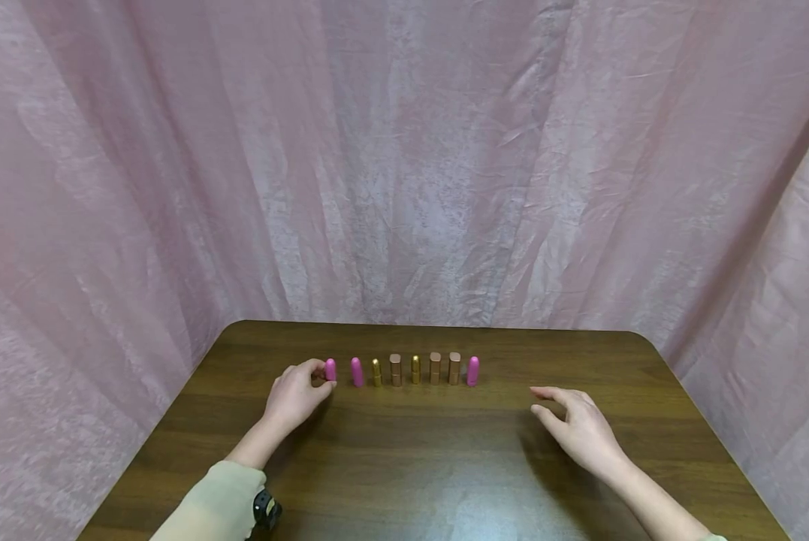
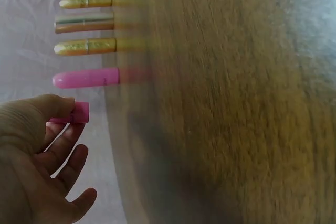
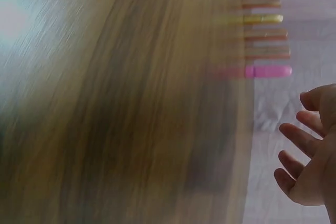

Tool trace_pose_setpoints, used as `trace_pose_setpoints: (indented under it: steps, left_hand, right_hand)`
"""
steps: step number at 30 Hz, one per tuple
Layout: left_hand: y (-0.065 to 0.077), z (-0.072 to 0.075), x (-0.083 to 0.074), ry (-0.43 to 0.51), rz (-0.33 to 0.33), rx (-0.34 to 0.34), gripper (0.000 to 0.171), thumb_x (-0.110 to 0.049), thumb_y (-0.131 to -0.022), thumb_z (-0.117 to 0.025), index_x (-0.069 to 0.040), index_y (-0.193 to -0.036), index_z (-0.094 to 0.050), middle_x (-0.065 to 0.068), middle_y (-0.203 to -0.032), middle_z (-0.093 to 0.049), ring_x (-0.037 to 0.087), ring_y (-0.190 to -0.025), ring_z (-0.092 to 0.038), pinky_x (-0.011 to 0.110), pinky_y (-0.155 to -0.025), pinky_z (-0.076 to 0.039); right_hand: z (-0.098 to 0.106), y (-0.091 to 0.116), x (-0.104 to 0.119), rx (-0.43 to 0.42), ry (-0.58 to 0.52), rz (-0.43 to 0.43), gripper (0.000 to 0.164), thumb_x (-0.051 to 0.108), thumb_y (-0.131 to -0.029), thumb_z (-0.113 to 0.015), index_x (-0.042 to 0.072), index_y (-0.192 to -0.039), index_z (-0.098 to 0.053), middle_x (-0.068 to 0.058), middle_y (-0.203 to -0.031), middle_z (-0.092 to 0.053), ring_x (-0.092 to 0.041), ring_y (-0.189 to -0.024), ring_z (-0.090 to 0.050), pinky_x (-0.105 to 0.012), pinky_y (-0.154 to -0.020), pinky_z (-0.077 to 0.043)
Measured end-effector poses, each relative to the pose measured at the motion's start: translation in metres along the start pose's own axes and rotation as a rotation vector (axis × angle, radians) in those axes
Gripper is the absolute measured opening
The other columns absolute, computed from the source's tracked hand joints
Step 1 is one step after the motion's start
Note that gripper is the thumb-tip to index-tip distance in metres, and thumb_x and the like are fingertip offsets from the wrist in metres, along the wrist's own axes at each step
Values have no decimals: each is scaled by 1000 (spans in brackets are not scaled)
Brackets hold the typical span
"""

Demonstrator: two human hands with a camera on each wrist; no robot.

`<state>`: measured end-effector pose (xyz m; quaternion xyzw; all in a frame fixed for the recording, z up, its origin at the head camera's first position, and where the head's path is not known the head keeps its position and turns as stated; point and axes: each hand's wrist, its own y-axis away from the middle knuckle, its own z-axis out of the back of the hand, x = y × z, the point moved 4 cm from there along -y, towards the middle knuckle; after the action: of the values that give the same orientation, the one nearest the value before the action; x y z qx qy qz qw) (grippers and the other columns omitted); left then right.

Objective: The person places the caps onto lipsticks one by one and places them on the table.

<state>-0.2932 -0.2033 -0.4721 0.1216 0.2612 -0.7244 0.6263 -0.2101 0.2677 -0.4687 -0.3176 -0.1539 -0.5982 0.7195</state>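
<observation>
In the head view my left hand (image 1: 294, 392) is at the left end of a row of lipstick tubes. Its thumb and fingers pinch a round-topped pink lipstick (image 1: 331, 370), whose base shows bare in the left wrist view and seems raised a little off the table. Beside it stands another pink lipstick (image 1: 357, 372), then a slim gold lipstick (image 1: 376, 373), a squared rose-gold one (image 1: 395, 370), a second gold one (image 1: 415, 369) and two more rose-gold tubes (image 1: 435, 368). A pink lipstick (image 1: 473, 371) ends the row. My right hand (image 1: 580, 427) hovers to the right, fingers relaxed, holding nothing.
The row stands upright on a brown wooden table (image 1: 404, 451), towards its far edge. Pink curtains (image 1: 418, 165) hang behind and on both sides. A dark watch-like device (image 1: 267, 509) is strapped at the left wrist, by a pale green sleeve (image 1: 215, 500).
</observation>
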Motion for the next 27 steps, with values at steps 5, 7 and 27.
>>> trace_pose_setpoints:
  steps: [5,7,27]
  left_hand:
    - [-7,-10,7,28,48,23,23,-23,-88,-79,-12,-108,-72,-1,-99,-73,28,-101,-66,53,-89,-46]
    - [-9,-15,10,35,61,32,24,-23,-88,-79,-12,-108,-72,-1,-99,-73,27,-101,-66,53,-88,-46]
    - [-17,-31,17,45,85,55,23,-21,-88,-80,-10,-107,-71,5,-102,-72,30,-102,-66,56,-89,-46]
  right_hand:
    - [4,5,-15,-9,45,-4,39,34,-100,-67,12,-133,-68,-10,-128,-69,-37,-125,-52,-59,-95,-44]
    - [4,7,-18,-9,52,-13,39,34,-100,-67,12,-133,-68,-10,-128,-69,-37,-124,-53,-59,-94,-44]
    - [0,15,-20,-19,62,-16,37,32,-99,-69,12,-130,-70,-7,-125,-70,-35,-122,-55,-58,-94,-45]
